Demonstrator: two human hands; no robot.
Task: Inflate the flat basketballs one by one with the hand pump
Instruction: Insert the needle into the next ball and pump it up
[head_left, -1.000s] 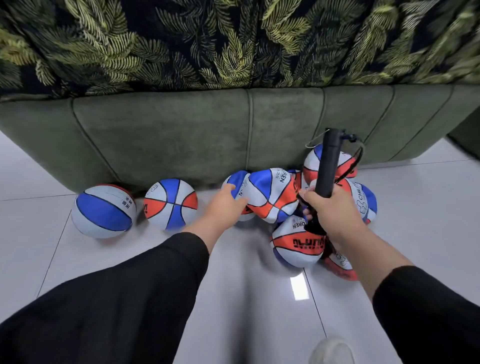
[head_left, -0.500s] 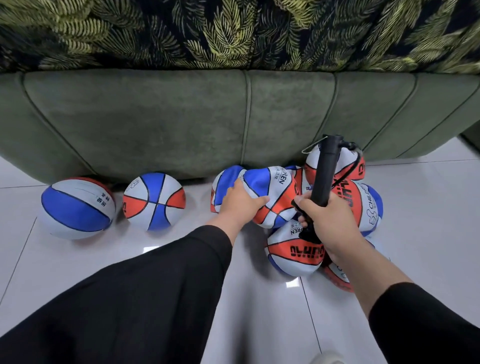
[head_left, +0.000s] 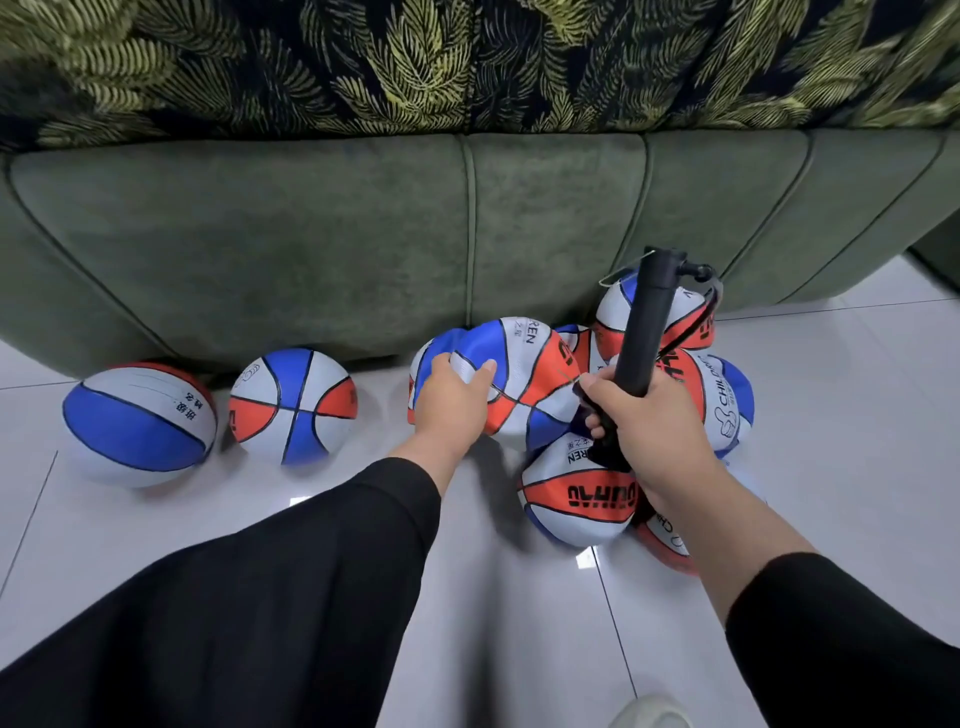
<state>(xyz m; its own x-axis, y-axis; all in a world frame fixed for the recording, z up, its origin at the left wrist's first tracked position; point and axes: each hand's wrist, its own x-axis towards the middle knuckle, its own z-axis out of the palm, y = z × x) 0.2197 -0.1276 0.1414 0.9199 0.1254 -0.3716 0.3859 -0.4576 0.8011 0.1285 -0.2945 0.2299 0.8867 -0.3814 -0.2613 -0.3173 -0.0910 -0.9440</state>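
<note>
We see the left hand (head_left: 453, 402) reaching forward, fingers clamped on a crumpled, flat red, white and blue basketball (head_left: 511, 374) on the white tiled floor (head_left: 156, 525). The right hand (head_left: 641, 423) is wrapped tight around a black tubular hand pump (head_left: 647, 327), its long axis near upright, tilted slightly right. More flat basketballs (head_left: 576, 499) crowd under it. Two round inflated balls (head_left: 293, 405) sit well left, against a green velvet sofa (head_left: 311, 244).
</note>
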